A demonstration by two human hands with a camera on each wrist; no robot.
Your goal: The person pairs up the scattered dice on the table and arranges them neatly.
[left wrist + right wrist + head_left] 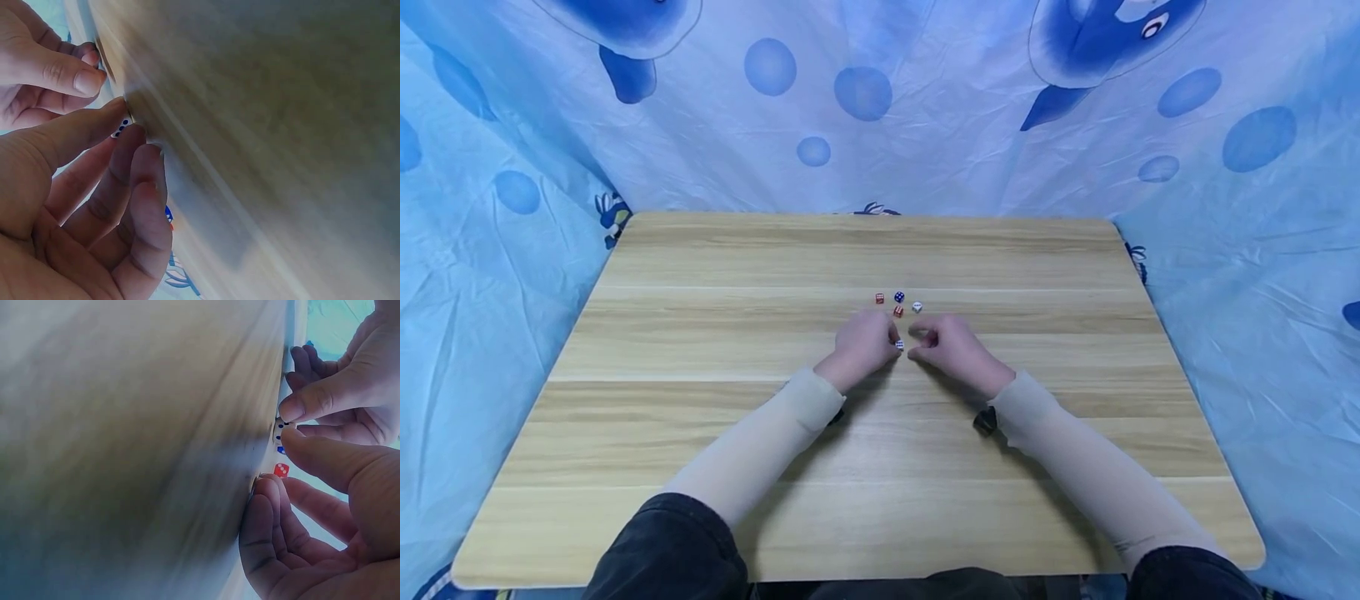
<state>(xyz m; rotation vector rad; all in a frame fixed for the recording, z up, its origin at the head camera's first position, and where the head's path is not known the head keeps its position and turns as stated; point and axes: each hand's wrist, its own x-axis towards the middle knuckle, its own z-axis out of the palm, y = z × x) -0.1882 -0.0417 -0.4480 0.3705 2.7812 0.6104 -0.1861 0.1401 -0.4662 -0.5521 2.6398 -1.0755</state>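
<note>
A small white die with blue dots (pixel 899 344) is low over the table, pinched between the thumb and fingers of my left hand (pixel 863 343). In the left wrist view the white die (pixel 120 128) shows between the left fingertips. My right hand (pixel 957 343) is just right of it, thumb and bent fingers apart with nothing gripped. Its thumb tip overlaps the white die (pixel 280 429) in the right wrist view; I cannot tell whether they touch. Just beyond the hands lie a red die (pixel 898 312), a second red die (pixel 880 297), a blue die (pixel 899 297) and another white die (pixel 917 307).
The light wooden table (pixel 880 517) spreads out all around the hands, with rounded corners. A blue patterned curtain (pixel 925 167) hangs behind its far edge and along both sides. A dark band or device (pixel 985 421) sits at the right wrist.
</note>
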